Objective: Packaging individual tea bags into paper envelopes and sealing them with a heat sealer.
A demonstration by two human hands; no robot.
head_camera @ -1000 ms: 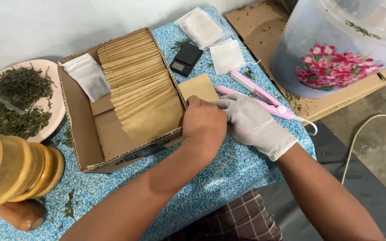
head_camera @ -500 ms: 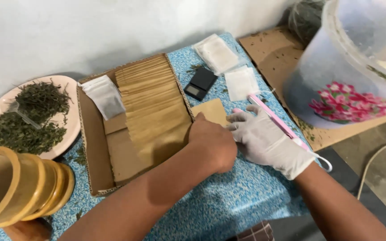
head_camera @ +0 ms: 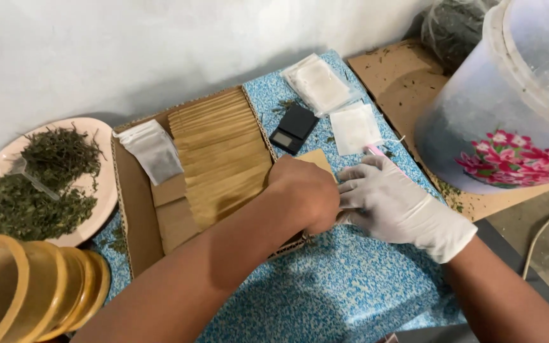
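While both hands meet over the brown pouch (head_camera: pixel 318 160), their fingers' grip cannot be told.

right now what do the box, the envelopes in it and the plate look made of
Box: corrugated cardboard, matte brown, fluting visible along its cut edges. Envelopes: seemingly kraft paper, flat tan, thin and creased. Plate: smooth pale pink with slight sheen, plastic or glazed ceramic; cannot tell which.

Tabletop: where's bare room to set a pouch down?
Bare blue tablecloth lies near the front edge, below the left hand and gloved right hand. Behind them it is crowded: cardboard box, black scale, white sachets, brown pouch.
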